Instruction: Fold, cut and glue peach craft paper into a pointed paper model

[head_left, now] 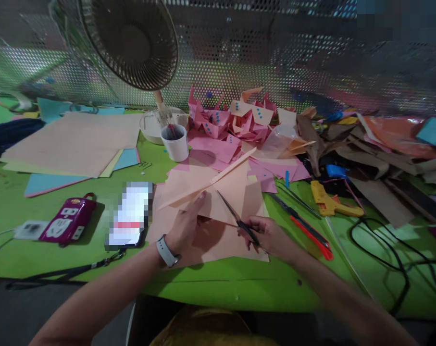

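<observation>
Forearms come in from the bottom edge over the bright green tabletop [239,283], and I see my left hand [183,226], with a grey watch [166,251] at the wrist, pinching the near edge of a folded peach paper sheet [218,192], thumb on top. My right hand [271,236] is closed around the black handles of a pair of slim scissors [239,220], whose blades stand apart and point up-left into the paper's edge. The folded piece lies on more flat peach sheets [210,242] directly in front of me.

Left of my left hand lies a phone with a blurred screen [130,214], and further left a maroon power strip [67,219]. Right of my right hand rest a red-handled cutter [307,230], then a yellow glue gun [329,202] with a black cable [383,250] looping beside it.

Beyond the paper stands a white cup [175,142] in front of a round white bowl [151,126]. A stack of large peach and blue sheets [73,144] lies to the far left. Folded pink paper pieces with blue dots [225,125] are piled behind, brown scraps [347,144] to their right. A dark table fan [131,41] stands against a perforated metal wall [275,53].
</observation>
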`<state>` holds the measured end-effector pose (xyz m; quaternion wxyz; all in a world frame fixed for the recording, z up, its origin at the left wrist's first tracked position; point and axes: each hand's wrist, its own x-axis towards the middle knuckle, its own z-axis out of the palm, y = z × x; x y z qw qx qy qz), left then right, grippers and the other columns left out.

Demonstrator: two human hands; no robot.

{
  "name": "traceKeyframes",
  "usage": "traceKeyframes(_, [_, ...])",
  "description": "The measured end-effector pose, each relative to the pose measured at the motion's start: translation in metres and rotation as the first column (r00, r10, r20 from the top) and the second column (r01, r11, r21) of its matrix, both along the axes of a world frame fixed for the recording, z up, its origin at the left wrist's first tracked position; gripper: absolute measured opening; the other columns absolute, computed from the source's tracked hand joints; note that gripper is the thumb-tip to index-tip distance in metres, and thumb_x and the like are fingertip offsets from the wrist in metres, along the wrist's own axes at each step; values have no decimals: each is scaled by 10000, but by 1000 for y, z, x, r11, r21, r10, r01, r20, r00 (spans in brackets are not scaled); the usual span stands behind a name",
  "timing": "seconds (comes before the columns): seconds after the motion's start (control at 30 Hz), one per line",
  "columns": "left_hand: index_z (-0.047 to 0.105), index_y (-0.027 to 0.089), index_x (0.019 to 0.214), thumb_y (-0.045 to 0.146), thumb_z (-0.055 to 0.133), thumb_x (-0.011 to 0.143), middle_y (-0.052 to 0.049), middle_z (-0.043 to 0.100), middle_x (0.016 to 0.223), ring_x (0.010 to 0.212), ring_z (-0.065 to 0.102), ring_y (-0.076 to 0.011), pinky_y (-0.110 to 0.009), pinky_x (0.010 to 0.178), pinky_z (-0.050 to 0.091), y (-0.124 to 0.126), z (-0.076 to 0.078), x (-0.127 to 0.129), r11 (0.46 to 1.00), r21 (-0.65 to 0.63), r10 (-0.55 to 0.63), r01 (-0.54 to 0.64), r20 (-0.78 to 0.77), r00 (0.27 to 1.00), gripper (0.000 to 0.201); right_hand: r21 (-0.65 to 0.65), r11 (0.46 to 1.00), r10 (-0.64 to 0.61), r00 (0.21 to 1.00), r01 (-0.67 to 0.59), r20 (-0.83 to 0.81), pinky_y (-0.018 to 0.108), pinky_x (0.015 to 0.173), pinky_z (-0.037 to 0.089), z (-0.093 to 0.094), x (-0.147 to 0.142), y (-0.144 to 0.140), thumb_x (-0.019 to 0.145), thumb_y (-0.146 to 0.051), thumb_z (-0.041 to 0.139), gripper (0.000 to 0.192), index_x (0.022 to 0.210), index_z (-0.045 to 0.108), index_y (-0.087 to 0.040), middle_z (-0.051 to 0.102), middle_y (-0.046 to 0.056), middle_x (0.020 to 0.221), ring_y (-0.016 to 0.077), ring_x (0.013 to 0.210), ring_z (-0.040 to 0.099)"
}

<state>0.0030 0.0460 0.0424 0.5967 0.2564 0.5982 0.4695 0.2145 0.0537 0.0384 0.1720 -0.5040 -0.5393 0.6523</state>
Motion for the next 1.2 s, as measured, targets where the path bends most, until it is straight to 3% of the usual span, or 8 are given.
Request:
traceKeyframes(0.2, [686,154,801,706,616,735,-71,674,687,584,593,-177,-305,563,454,1,-2,-1,1000,-13,-23,23,-37,999,559,-7,1000,-25,1000,25,-11,262,339,323,0,-1,0,673,-600,753,363,716,633,-259,624,26,564,108,390,442])
traceKeyframes(0.4, [705,154,891,706,588,765,-90,711,816,670,622,-198,-303,587,457,-3,0,0,995,-12,-96,96,-23,995,578,-38,999,-28,999,27,-22,240,334,307,5,-2,2,681,-614,739,392,729,630,-240,642,30,584,83,381,414])
traceKeyframes(0.63, [658,159,739,708,593,755,-47,634,655,550,526,-150,-286,526,383,-2,-2,-1,994,24,-106,107,-31,994,553,-87,996,-25,1000,25,-3,193,355,293,0,-3,3,619,-612,767,494,768,590,-175,594,-27,541,47,376,392])
traceKeyframes(0.8, [650,165,733,727,591,740,-31,611,622,530,503,-148,-289,527,370,-2,-4,0,995,-32,-94,92,-65,993,566,-64,998,-15,1000,15,0,196,359,295,-1,-3,3,652,-618,745,493,775,600,-163,586,-30,545,44,373,381])
traceKeyframes(1.03, [724,136,903,708,612,738,-112,726,802,679,650,-232,-322,595,450,-4,-7,0,994,-48,-97,97,-10,995,606,-85,996,-39,999,38,-13,183,336,268,-2,-1,4,624,-595,775,488,771,591,-167,610,-28,546,40,352,383])
traceKeyframes(1.2, [725,117,914,718,613,731,-137,739,837,711,673,-261,-346,621,481,-5,-3,0,990,-87,-109,108,-16,994,638,-75,997,-37,999,36,-15,181,327,271,-5,-1,4,641,-599,761,486,779,598,-163,607,-32,544,38,342,381])
